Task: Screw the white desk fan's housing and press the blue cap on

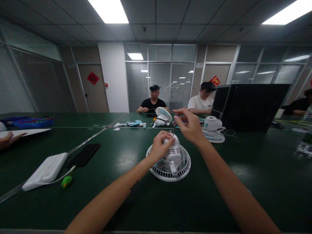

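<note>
A small white fan (170, 162) lies face down on the dark green table (122, 195), its motor housing pointing up. My left hand (161, 147) is closed on the top of that housing. Just above and to the right, my right hand (190, 126) pinches a thin screwdriver (173, 131) whose tip points down at the housing.
A white power bank (46, 171), a black phone (84, 155) and a small green object (66, 181) lie at the left. Two people sit across the table with more white fans (163, 116) (213, 128). A black monitor (251, 107) stands at right. Another person's hand (9, 139) rests at far left.
</note>
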A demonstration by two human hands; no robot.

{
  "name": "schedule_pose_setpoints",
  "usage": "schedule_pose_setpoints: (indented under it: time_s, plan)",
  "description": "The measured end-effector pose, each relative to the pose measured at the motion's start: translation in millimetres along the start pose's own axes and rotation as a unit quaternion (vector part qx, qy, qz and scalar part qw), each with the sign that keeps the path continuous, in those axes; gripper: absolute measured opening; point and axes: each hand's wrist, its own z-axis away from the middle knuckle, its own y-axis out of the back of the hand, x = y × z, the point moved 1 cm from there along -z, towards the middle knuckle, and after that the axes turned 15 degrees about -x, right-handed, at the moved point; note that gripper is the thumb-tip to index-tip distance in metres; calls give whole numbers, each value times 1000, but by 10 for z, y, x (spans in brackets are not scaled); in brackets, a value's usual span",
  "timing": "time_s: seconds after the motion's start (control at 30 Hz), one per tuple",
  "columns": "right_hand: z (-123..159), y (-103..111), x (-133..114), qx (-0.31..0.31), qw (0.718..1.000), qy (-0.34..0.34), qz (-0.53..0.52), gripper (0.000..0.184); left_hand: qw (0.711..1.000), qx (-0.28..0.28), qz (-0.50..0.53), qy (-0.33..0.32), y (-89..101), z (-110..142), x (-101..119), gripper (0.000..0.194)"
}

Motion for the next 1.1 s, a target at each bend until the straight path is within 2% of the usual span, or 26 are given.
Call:
schedule_pose_setpoints:
  time_s: [0.13,0.33,0.5,0.63,0.8,0.97,1.1]
  plan:
    - [0,11,11,-14,999,-10,-34,19,1000,5,-4,-1,1,3,-1,15]
    - [-7,35,18,14,1000,-5,27,20,1000,1,-11,3,2,10,-15,17]
    - [8,37,33,-19,999,-11,-37,22,1000,4,-12,-1,3,13,-17,15]
    - [1,40,37,-6,1000,-26,16,29,1000,5,-13,-11,-2,12,-14,14]
    - [-11,60,14,-2,995,16,95,23,1000,1,-24,-15,-6,9,-21,14]
    - [7,66,-16,-38,997,28,62,30,1000,-5,-26,-15,-1,7,-8,12]
    - [8,76,-39,-32,998,6,55,27,999,-2,-45,3,5,21,42,6]
